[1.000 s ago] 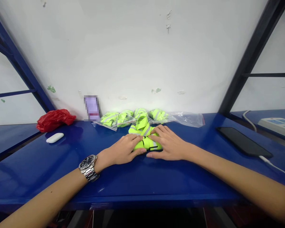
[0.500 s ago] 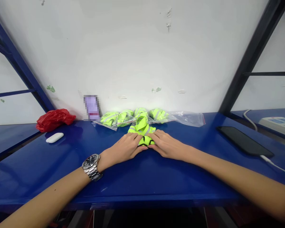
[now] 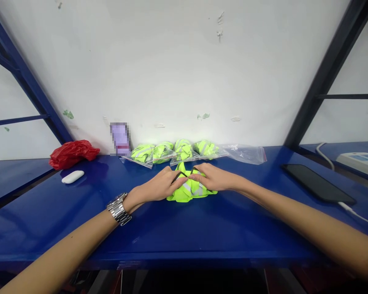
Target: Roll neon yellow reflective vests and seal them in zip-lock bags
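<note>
A neon yellow-green reflective vest (image 3: 184, 194), bunched up with grey strips and black edging, lies on the blue table (image 3: 178, 232) in front of me. My left hand (image 3: 161, 183) pinches its black-edged upper part from the left, thumb pointing inward. From the right, my right hand (image 3: 216, 177) grips the same cloth, its thumb close to the other. Both hands are closed, and some fingertips are hidden behind the fabric. Just behind stand several clear bags with folded neon vests (image 3: 183, 149).
An empty clear zip bag (image 3: 248, 154) lies right of the packed ones. At the left are a red plastic bag (image 3: 73, 154), a white case (image 3: 72, 177) and a pixelated purple item (image 3: 120, 139). A black phone (image 3: 319, 183) with a cable and a white power strip (image 3: 360, 162) are at the right.
The vest has spread toward me and shows more grey strips below my hands. Both hands have shifted from pressing down on it to pinching its upper edge.
</note>
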Available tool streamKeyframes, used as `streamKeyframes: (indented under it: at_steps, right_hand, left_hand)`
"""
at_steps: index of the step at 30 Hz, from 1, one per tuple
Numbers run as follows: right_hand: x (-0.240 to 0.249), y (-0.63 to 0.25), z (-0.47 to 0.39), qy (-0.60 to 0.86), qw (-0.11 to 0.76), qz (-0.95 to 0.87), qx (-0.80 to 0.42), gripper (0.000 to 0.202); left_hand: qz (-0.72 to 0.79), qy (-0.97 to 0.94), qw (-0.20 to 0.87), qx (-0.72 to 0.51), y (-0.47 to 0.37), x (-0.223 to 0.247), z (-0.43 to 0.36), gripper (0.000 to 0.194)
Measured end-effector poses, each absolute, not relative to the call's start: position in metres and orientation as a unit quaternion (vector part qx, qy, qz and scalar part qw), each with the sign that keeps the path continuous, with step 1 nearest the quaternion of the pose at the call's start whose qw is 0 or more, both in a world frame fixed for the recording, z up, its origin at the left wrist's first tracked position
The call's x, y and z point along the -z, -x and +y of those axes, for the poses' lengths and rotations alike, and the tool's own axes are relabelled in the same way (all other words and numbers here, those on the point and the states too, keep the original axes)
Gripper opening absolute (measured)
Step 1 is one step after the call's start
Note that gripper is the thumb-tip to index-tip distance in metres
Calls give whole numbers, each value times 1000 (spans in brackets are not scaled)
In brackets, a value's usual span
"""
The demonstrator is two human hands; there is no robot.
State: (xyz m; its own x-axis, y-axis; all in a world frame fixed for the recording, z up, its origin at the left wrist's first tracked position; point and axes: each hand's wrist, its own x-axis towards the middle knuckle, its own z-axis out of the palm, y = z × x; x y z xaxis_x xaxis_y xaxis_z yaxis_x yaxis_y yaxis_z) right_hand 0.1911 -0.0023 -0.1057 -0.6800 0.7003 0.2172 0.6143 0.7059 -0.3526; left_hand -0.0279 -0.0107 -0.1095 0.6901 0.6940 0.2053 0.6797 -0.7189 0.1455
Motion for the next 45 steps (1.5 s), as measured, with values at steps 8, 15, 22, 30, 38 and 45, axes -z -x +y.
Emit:
streamKeyframes:
  at_steps: [8, 15, 22, 30, 38, 45]
  right_hand:
    - [117, -186, 12, 385, 209, -896, 67, 28]
    - [119, -189, -13, 286, 228, -918, 152, 38]
    - [128, -204, -20, 269, 182, -938, 121, 60]
    - [130, -193, -15, 284, 92, -928, 222, 41]
    - [117, -197, -23, 304, 136, -938, 93, 36]
    - [110, -190, -17, 369, 160, -915, -16, 37]
  left_hand:
    - [427, -886, -124, -130, 25, 127, -3, 38]
    - [378, -893, -210, -124, 18, 132, -6, 35]
    - [371, -921, -39, -113, 33, 117, -29, 52]
    - [357, -920, -121, -106, 29, 125, -33, 53]
    - [358, -922, 5, -150, 28, 109, -37, 31]
    - [400, -890, 135, -174, 22, 105, -24, 24]
